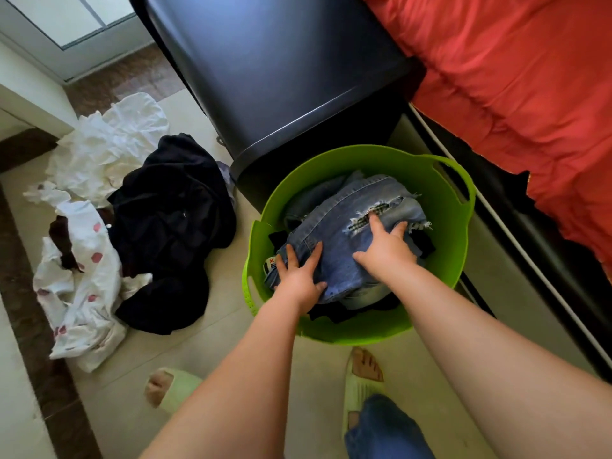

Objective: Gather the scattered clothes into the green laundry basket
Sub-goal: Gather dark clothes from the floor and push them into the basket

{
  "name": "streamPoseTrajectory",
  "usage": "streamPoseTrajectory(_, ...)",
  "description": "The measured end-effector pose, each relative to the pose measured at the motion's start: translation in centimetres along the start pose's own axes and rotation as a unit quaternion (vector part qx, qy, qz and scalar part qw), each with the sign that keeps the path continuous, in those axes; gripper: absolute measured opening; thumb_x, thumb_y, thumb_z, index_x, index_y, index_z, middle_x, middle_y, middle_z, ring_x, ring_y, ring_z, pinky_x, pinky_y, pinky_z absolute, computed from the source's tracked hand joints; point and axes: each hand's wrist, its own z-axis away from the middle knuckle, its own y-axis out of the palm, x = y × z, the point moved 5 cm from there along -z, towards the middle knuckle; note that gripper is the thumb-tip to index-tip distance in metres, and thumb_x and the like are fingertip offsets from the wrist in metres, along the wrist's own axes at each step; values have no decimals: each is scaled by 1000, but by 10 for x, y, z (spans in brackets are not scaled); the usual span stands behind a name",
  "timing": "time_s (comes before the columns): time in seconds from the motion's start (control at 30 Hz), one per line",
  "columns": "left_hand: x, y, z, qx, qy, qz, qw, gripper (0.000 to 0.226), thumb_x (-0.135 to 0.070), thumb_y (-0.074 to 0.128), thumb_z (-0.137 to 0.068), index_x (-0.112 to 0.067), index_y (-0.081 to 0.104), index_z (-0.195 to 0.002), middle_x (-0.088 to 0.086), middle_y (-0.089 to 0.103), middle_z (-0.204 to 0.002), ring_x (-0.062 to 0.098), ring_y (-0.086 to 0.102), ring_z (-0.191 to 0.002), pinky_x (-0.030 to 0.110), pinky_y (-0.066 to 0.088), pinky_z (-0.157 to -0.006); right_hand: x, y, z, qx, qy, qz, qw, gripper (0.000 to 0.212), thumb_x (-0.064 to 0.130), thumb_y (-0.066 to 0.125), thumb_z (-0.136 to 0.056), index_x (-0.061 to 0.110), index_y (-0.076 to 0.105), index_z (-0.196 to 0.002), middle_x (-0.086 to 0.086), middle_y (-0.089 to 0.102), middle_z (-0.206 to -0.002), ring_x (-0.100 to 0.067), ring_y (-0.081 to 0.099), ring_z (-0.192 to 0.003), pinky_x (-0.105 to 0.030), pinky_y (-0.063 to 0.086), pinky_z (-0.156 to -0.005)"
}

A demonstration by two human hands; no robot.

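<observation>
The green laundry basket stands on the tiled floor in front of my feet. Ripped blue jeans lie on top of dark clothes inside it. My left hand lies flat on the near left part of the jeans, fingers spread. My right hand presses on the jeans beside the torn patch, fingers apart. To the left of the basket, a dark navy garment is heaped on the floor. A white cloth with pink spots and a plain white cloth lie around it.
A dark cabinet stands right behind the basket. A bed with a red cover runs along the right. A dark floor strip and a white wall edge border the left. My feet in pale slippers stand near the basket.
</observation>
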Motion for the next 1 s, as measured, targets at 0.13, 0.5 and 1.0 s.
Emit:
streamPoseTrajectory(0.13, 7, -15, -9, 29, 25, 0, 999, 75, -35, 55, -94, -48, 8, -150, 12, -12, -161, 42, -10, -146, 49, 8, -120, 31, -12, 19, -118, 41, -7, 992, 58, 26, 51, -93, 36, 30, -146, -23, -12, -159, -40, -8, -147, -61, -1, -115)
streamPoseTrajectory(0.5, 146, -198, 28, -121, 73, 130, 981, 29, -19, 48, -92, -22, 66, -115, 3, 69, -111, 23, 62, -104, 29, 44, -77, 270, 76, 74, -124, -154, -68, 978, 36, 17, 50, -90, 26, 61, -123, -7, 40, -149, -27, 22, -144, -42, 19, -118)
streamPoseTrajectory(1.0, 436, -239, -21, -65, -122, 206, 969, 27, -21, 45, -94, -23, 65, -112, -2, 65, -101, 16, 59, -87, 26, 44, -67, 385, 230, -32, 16, -65, -4, 998, 38, 19, 46, -91, 25, 55, -128, -3, 57, -129, -27, 51, -119, -33, 48, -80)
